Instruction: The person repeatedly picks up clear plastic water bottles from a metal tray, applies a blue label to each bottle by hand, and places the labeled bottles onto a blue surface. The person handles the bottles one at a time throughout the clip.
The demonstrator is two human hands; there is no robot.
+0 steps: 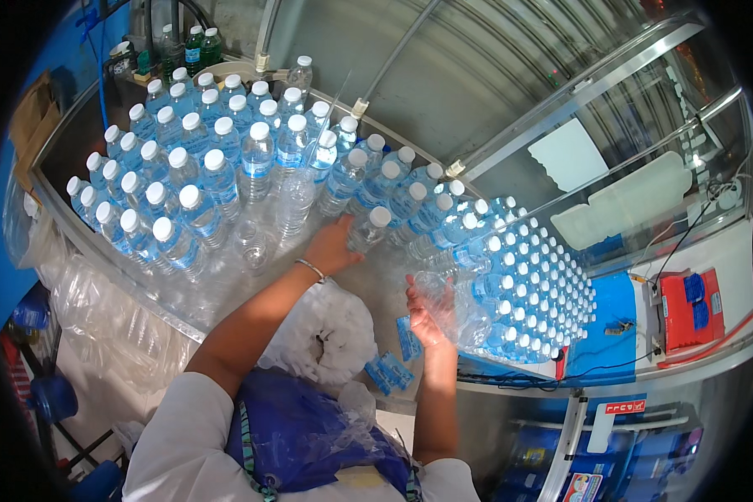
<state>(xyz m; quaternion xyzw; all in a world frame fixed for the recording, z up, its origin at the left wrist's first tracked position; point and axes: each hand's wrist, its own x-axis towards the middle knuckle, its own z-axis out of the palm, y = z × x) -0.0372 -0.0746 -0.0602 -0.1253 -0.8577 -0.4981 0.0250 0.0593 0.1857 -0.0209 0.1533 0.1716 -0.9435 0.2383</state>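
Observation:
My left hand point(334, 246), with a bracelet at the wrist, grips a clear plastic bottle point(369, 229) that has a white cap and no visible label. On the right, my right hand point(432, 319) holds a clear, apparently empty plastic bottle point(470, 321), tilted on its side against the labelled bottles. An uncapped clear bottle point(251, 245) stands on the metal worktop point(238, 295) left of my left hand. Blue printed labels point(389, 373) lie near my right wrist. Close to my body sits a white ruffled bundle point(326, 332); its contents are hard to tell.
Capped bottles with blue labels point(179, 245) crowd the left and back of the worktop. Many more capped bottles point(539, 282) stand in tight rows at right. Glass panels point(477, 81) border the back. Clear plastic bags point(113, 314) hang at left. A red box point(692, 312) sits far right.

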